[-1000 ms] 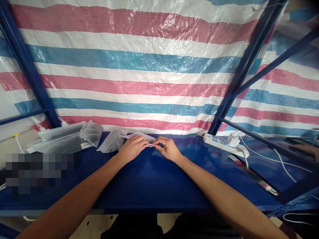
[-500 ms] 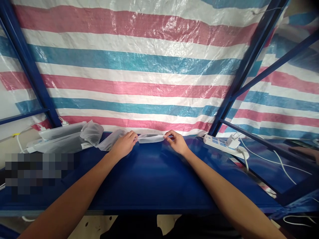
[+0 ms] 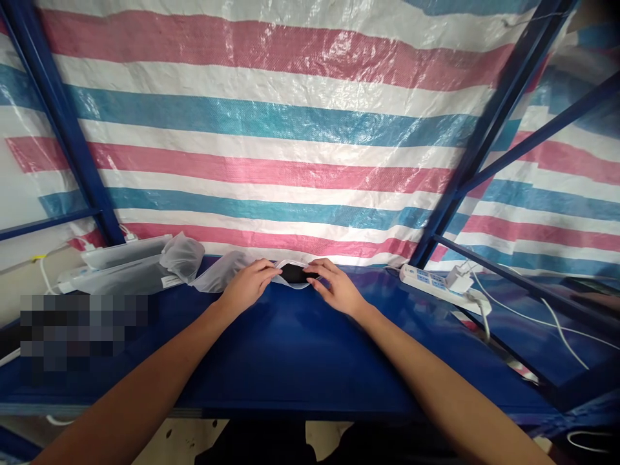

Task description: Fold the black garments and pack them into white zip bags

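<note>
As we are looking down over the blue desk (image 3: 300,368), we are logging one container near its far edge, midway across: a pale, thin-walled pouch (image 3: 292,286), its mouth gaping toward us as a flattened oval. The left hand (image 3: 248,284) is pinching the left end between thumb and fingers. The right hand (image 3: 338,287) is gripping the right end, thumb on the near side, fingers on the far side. The two are standing apart, the pouch spanning the gap between them; whether it is touching the desk we cannot tell. Something black (image 3: 293,273) is filling the mouth; we are unable to say whether it is an item inside or a dark inner wall.

Other containers: just left of the left hand, a frosted bag (image 3: 225,271) is lying on the desk, contents unreadable. Beside it we are seeing a crumpled bag (image 3: 183,257), and farther left a long translucent wrapper (image 3: 121,276) with a white label (image 3: 171,281) showing at its right end; what it is enclosing is too blurred to name.

Well to the right, a white power strip (image 3: 408,274) is lying slantwise, its sockets holding a charger (image 3: 459,279) and a white plug (image 3: 479,299).
</note>
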A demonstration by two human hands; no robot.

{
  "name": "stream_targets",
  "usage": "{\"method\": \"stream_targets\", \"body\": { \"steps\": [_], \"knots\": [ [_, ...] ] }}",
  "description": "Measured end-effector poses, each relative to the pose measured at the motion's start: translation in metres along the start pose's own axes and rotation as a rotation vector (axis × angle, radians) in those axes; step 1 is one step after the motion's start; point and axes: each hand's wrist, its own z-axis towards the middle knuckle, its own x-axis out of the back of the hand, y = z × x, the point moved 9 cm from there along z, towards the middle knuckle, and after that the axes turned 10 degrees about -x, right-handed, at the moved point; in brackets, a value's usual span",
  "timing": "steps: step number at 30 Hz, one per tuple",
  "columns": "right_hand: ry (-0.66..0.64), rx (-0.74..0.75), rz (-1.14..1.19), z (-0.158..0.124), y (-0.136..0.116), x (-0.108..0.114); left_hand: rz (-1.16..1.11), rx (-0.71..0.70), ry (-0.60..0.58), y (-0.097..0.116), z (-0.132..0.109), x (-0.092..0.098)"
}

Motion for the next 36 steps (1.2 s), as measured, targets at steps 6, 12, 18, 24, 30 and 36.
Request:
{"method": "stream_targets", "body": {
  "steps": [6,12,18,24,30,36],
  "knots": [
    [-0.043,-0.052,-0.274,0.001,0.003,-0.02,-0.077,-0.123,-0.002,0.035,0.008,-0.006],
    [-0.021,-0.123,-0.335,0.006,0.007,-0.026,-0.283,-0.152,0.01,0.067,0.016,-0.009],
    [0.066,-0.174,0.174,0.01,0.009,-0.002,-0.203,0.196,0.33,0.026,0.004,0.015],
    [-0.11,-0.438,0.692,0.003,0.014,-0.021,-0.655,0.422,0.231,-0.005,-0.004,-0.025],
    [-0.113,-0.625,0.976,-0.001,0.028,-0.031,-0.625,0.531,0.272,-0.019,-0.006,-0.028],
    [0.073,-0.735,1.132,-0.001,0.049,-0.029,-0.622,0.55,0.324,-0.017,0.001,-0.025]
  ]
}}
